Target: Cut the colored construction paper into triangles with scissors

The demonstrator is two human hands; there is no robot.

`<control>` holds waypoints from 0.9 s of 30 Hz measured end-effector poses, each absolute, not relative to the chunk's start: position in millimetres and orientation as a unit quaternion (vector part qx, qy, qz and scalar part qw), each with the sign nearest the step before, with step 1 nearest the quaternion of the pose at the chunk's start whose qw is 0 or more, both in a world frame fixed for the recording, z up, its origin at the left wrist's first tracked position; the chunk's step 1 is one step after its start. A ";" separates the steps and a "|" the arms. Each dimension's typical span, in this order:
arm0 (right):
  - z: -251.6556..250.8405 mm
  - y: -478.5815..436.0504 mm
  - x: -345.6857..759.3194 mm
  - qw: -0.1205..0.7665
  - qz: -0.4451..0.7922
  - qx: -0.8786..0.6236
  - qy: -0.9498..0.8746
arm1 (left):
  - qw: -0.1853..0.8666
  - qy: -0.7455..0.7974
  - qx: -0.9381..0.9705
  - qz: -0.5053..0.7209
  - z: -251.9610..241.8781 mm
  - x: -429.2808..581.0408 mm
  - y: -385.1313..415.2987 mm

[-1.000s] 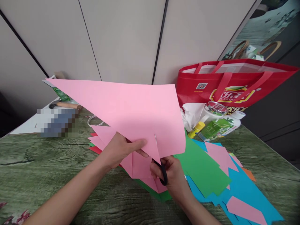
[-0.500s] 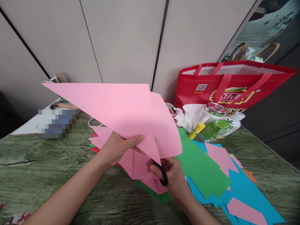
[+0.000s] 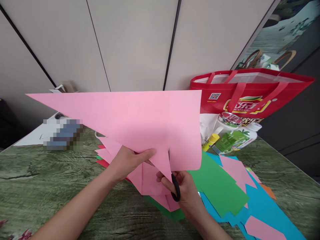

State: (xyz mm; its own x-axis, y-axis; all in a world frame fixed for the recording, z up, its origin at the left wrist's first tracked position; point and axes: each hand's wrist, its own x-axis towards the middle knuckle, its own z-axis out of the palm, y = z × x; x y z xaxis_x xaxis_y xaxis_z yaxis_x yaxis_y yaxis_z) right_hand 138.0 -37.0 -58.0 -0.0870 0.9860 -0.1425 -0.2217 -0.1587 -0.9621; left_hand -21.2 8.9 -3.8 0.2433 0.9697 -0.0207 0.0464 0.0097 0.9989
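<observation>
A large sheet of pink paper (image 3: 130, 116) is held up over the table, its long point reaching to the left. My left hand (image 3: 133, 160) pinches its lower edge, thumb on top. In my right hand (image 3: 181, 185) is a pair of black-handled scissors (image 3: 176, 188), its blades in a cut that runs up from the paper's lower edge. The blades are mostly hidden by the paper. Beneath both hands lies a stack of folded pink paper pieces (image 3: 136, 178), with red and green ones (image 3: 172, 213) showing at its edges.
On the right lie green paper (image 3: 222, 186), blue paper (image 3: 267, 203) and pink scraps (image 3: 265, 228). Behind them are a yellow glue stick (image 3: 210, 142), a white lidded jar (image 3: 226, 123), a green-labelled bottle (image 3: 235, 138) and a red bag (image 3: 250, 90). A blurred object (image 3: 62, 135) lies at left.
The pink sheet has flattened out, its curled right part now spreading wider to the right. Its left point has shifted further left. Both hands keep their holds, nearly in place.
</observation>
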 end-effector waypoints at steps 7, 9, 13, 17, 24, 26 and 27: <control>-60.8 -38.1 137.0 0.451 0.704 -0.365 -0.410 | 0.462 0.522 0.550 0.460 12.6 -18.7 10.8; -62.2 -38.6 137.0 0.449 0.706 -0.353 -0.419 | 0.442 0.530 0.549 0.472 16.2 -20.9 12.4; -61.6 -40.0 138.5 0.436 0.711 -0.316 -0.452 | 0.444 0.520 0.549 0.481 18.4 -26.3 14.1; -61.0 -40.9 140.7 0.420 0.721 -0.284 -0.472 | 0.480 0.496 0.556 0.463 18.1 -27.8 13.4; -58.7 -40.7 148.3 0.346 0.758 -0.242 -0.497 | 0.326 0.596 0.571 0.461 19.4 -39.5 16.6; -57.1 -40.6 150.7 0.350 0.767 -0.219 -0.491 | 0.349 0.587 0.564 0.465 20.8 -43.4 17.4; -56.2 -40.5 151.8 0.359 0.769 -0.213 -0.485 | 0.394 0.561 0.559 0.466 21.4 -44.4 17.6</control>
